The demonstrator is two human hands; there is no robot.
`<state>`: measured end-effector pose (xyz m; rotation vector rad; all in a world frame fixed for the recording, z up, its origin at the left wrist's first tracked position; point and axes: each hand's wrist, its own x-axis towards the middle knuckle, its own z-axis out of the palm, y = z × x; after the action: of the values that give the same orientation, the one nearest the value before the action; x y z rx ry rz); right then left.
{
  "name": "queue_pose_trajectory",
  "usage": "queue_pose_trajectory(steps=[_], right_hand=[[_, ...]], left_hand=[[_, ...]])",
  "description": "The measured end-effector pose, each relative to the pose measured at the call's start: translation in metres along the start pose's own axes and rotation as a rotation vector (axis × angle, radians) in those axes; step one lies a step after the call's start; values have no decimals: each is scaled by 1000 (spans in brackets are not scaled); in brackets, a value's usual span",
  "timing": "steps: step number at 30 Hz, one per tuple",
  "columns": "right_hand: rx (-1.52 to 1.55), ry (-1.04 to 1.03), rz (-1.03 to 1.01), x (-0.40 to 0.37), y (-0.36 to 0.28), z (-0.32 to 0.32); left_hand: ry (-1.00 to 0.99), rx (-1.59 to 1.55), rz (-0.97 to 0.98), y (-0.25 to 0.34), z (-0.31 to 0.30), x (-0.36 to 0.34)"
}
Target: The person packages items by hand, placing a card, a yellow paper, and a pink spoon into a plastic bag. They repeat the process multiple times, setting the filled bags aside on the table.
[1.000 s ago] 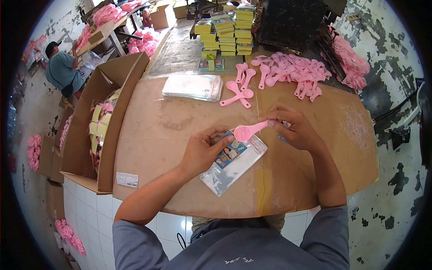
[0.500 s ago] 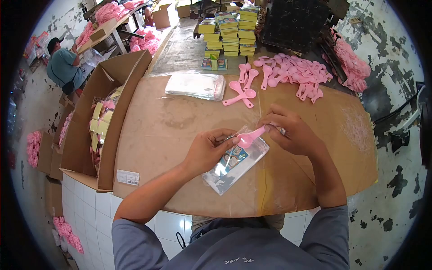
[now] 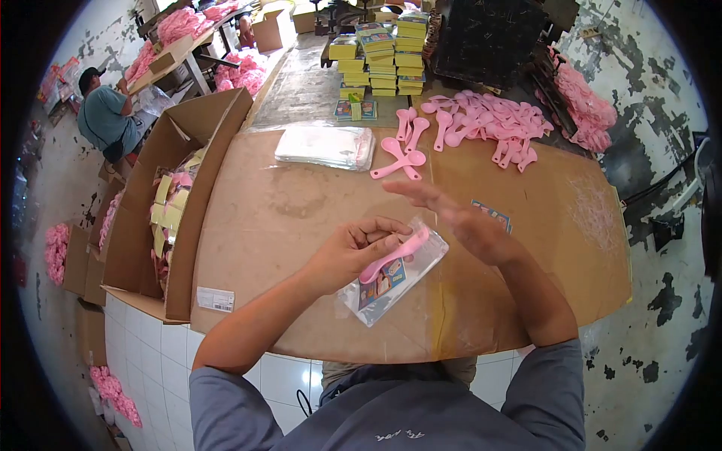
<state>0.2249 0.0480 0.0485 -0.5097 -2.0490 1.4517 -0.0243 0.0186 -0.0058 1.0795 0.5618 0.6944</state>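
Observation:
My left hand (image 3: 357, 252) pinches the edge of a clear plastic bag (image 3: 418, 269) on the cardboard-covered table (image 3: 286, 210). A pink spoon (image 3: 391, 257) lies slantwise at the bag, beside my left fingertips, over a blue printed card (image 3: 385, 288). Whether the spoon is fully inside the bag is hard to tell. My right hand (image 3: 459, 222) hovers to the right of the bag, fingers stretched and holding nothing. Another printed card (image 3: 492, 216) shows partly behind it. Beyond my hands, a few pink spoons (image 3: 402, 159) lie crossed.
A stack of clear bags (image 3: 323, 146) lies beyond my left hand. Farther back are stacked cards (image 3: 380, 56) and a pile of pink spoons (image 3: 489, 120). An open carton (image 3: 199, 218) stands at the left. A seated person (image 3: 105, 116) is at the far left.
The spoon has left my right hand and now lies along the bag over the card. My right hand has opened and shifted slightly left, uncovering a second card.

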Motion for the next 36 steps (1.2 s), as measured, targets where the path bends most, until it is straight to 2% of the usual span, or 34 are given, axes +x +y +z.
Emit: queue_pose_trajectory(steps=[3,6,8,10,12,14,16,18,21,24,27,30,33,36], right_hand=[[-69,-30,147,-4,-2,26],[-201,-17,-22,1,-10,29],[-362,59,-108,1,-17,28],[-462,101,-198,2,-33,25],[-499,108,-287,3,-61,20],[-909,236,-398,7,-88,17],[-1130,286,-404,8,-94,14],[-1167,274,-307,4,-93,11],[-1094,264,-130,3,-90,10],[-932,327,-185,8,-85,23],[-847,301,-206,8,-75,26],[-787,281,-208,13,-71,31],[-773,255,-123,14,-78,34],[-806,369,-131,17,-68,36]], left_hand=[[-73,11,-15,-10,-1,0],[-81,-65,118,-9,11,-3],[-201,-56,-37,-22,-18,2],[-198,-38,-46,-17,-18,3],[-73,-17,92,-6,2,0],[20,55,186,3,12,-4],[94,204,319,2,15,-5],[135,442,490,0,12,-3],[140,600,572,8,17,-6],[267,641,604,8,28,-5],[307,617,551,11,33,-9],[238,529,437,14,36,-13],[181,497,435,21,40,-15],[180,287,384,16,33,-13]])
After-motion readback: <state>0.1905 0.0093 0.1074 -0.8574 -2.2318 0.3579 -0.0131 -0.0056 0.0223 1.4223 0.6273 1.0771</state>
